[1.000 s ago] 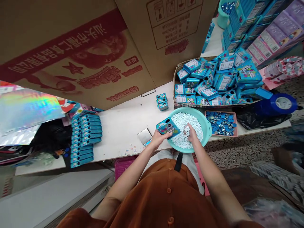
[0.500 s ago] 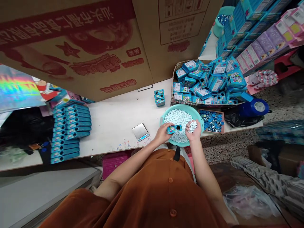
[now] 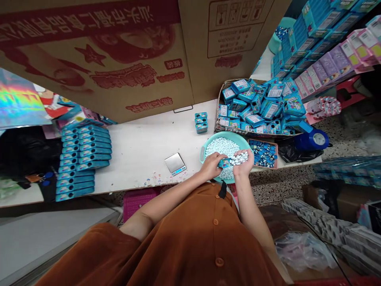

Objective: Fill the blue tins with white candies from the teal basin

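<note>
The left hand (image 3: 210,167) grips a small blue rectangular tin (image 3: 224,162) over the near rim of a round teal plastic basin (image 3: 203,147) on the white table (image 3: 143,147). The tin's long axis lies sideways, one end pointing at the right hand (image 3: 244,167), which touches it, cupped around small white pellets (image 3: 239,158).

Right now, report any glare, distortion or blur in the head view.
Head view: strong wide-angle distortion, the cartons lean; rainbow glare on the foil at far left; light even, shadows soft; the box in the left hand and the tablets in the right hand sharp but small.
</note>
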A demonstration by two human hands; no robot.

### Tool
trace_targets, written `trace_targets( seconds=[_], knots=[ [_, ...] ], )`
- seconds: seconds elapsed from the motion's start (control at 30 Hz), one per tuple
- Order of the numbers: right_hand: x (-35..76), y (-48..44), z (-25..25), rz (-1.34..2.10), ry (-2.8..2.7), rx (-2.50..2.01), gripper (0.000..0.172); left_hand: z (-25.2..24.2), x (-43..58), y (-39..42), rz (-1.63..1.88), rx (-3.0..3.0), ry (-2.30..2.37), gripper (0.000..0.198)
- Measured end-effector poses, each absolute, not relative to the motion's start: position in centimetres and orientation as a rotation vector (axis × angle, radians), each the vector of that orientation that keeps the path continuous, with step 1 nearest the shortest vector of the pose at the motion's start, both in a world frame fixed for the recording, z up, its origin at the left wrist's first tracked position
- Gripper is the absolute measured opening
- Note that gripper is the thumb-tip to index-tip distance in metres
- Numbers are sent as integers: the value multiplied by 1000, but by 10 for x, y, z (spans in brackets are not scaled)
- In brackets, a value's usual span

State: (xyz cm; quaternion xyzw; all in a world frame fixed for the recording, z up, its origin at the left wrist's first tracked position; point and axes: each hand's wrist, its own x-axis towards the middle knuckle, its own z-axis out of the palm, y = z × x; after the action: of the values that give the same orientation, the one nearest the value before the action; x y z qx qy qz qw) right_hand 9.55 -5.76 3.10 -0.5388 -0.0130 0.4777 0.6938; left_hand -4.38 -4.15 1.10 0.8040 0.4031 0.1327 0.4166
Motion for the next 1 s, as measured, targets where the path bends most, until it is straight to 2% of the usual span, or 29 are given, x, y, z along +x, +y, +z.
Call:
trace_targets(
  seconds=[0.3,0.73,1.0],
  knots=[
    [98,-53,29,977,16,-1160,19,5,-36,-44,396,1864,1076,43],
    [95,-52,33,896,-109,-1172,26,3,-32,-46,491,1853,1071,44],
    [96,-53,32,874,-140,-1207,36,3,-29,-47,516,1835,1089,45]
  ],
)
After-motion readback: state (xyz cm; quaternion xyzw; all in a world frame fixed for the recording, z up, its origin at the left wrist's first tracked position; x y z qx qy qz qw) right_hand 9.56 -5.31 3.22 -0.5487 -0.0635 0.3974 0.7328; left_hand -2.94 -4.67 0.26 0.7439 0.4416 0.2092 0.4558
